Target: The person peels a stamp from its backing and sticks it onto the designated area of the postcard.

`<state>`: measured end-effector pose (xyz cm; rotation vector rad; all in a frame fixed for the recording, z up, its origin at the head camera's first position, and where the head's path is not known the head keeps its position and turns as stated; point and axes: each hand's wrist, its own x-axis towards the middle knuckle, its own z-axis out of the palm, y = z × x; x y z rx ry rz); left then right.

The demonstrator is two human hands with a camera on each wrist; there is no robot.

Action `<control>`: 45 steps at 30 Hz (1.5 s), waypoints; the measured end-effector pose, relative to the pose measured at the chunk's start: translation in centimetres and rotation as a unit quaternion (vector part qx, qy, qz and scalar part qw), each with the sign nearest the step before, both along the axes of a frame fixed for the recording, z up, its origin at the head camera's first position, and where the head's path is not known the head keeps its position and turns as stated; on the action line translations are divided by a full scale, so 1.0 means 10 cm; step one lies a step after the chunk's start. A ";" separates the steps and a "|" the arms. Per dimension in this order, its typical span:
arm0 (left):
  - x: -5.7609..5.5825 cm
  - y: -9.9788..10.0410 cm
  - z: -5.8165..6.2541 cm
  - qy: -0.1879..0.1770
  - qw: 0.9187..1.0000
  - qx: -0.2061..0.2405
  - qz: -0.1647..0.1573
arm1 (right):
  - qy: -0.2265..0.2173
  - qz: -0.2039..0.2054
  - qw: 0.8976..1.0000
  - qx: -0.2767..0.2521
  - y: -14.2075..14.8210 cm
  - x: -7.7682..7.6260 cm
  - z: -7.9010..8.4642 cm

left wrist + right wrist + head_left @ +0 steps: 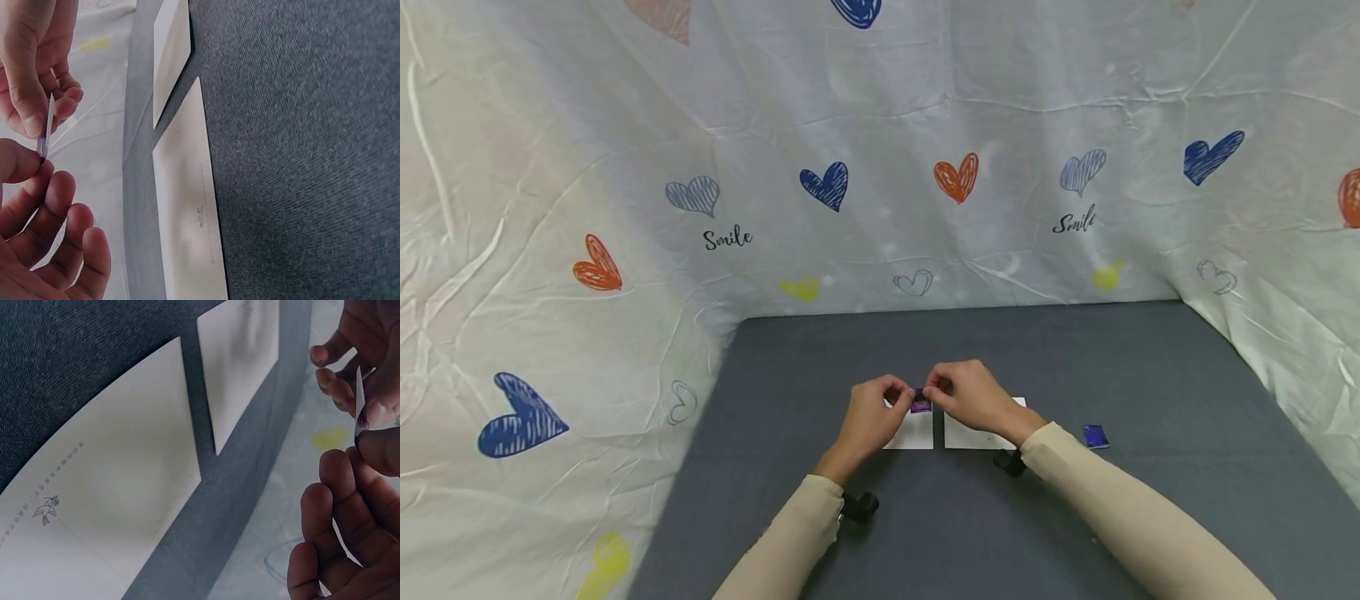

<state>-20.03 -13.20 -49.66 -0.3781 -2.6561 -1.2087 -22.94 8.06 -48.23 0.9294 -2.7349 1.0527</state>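
A small purple sachet (pixel 921 405) with a serrated edge is held up between both hands, above two white cards. My left hand (pixel 874 412) pinches one side of it between thumb and forefinger. From the other side my right hand (pixel 973 396) grips it the same way, thumb against forefinger. Seen edge-on in the left wrist view, the sachet (pixel 47 125) stands thin between the two thumbs, the other left fingers loosely bent. In the right wrist view its zigzag edge (pixel 360 394) points up.
The left white card (pixel 913 435) and right white card (pixel 972 438) lie side by side with a narrow gap; the right one bears a small printed bird (pixel 47 509). A blue sachet (pixel 1095 436) lies on the grey table (pixel 1037 525) at right. A heart-patterned curtain (pixel 880 108) hangs behind.
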 end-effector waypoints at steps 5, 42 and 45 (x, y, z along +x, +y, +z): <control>-0.06 0.01 -0.04 -0.013 1.000 -0.017 0.005 | -0.013 -0.003 1.000 0.008 -0.01 -0.04 -0.05; -0.57 -0.02 -0.84 -0.083 0.984 -0.145 0.058 | -0.036 -0.025 0.995 0.088 -0.13 -0.26 -0.41; -0.55 0.00 -0.79 -0.076 0.985 -0.141 0.057 | -0.033 -0.026 0.995 0.090 -0.14 -0.27 -0.43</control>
